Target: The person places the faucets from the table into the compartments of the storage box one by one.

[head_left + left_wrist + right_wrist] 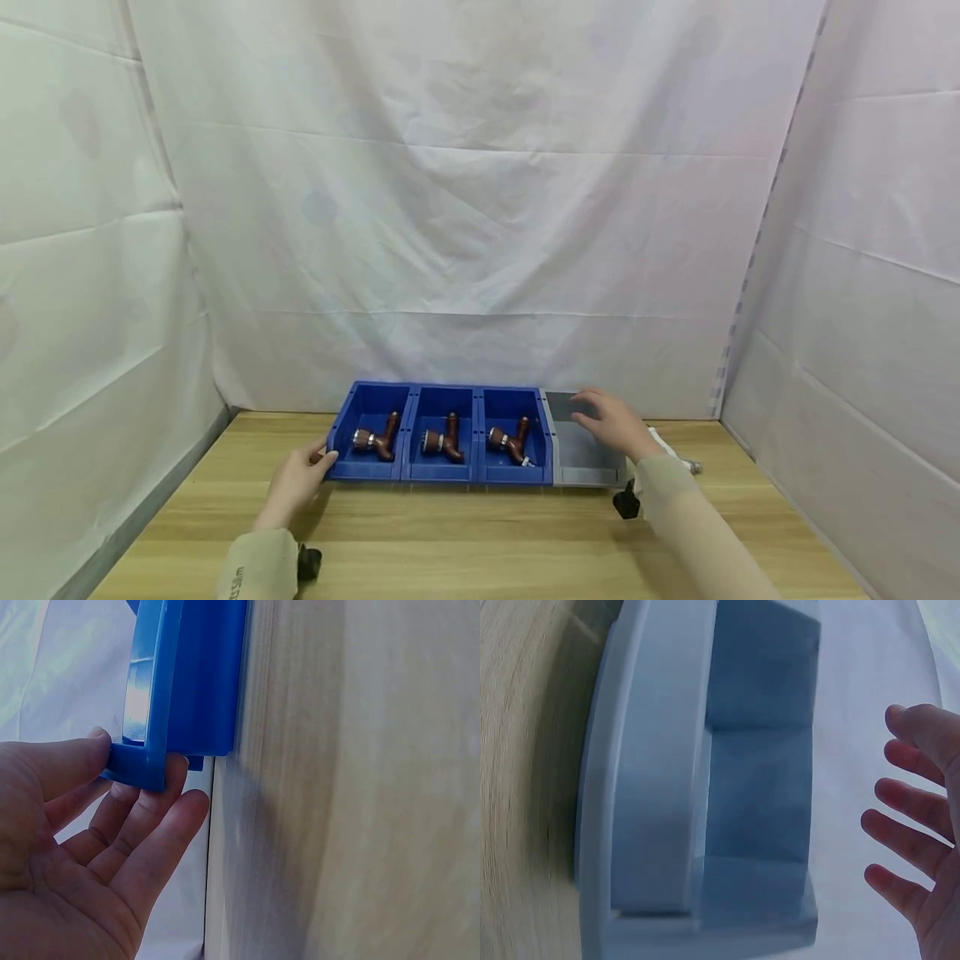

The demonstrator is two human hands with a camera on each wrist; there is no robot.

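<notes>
Three blue bins stand in a row, the left bin [365,470], the middle bin [439,473] and the right bin [515,474]. A grey bin [588,476] adjoins them on the right. Each blue bin holds one brown, pipe-shaped piece [386,442] with a silver band. My left hand [292,485] pinches the front left corner of the left blue bin; in the left wrist view its thumb is above the blue edge [139,765], fingers beneath. Above the grey bin, my right hand [617,425] hovers with spread fingers, apart from the bin wall [652,787] in the right wrist view.
A white item [670,446] with a metal end [696,467] lies right of the grey bin, partly behind my right forearm. White cloth [480,233] hangs behind the bins and along both sides of the wooden table [450,533].
</notes>
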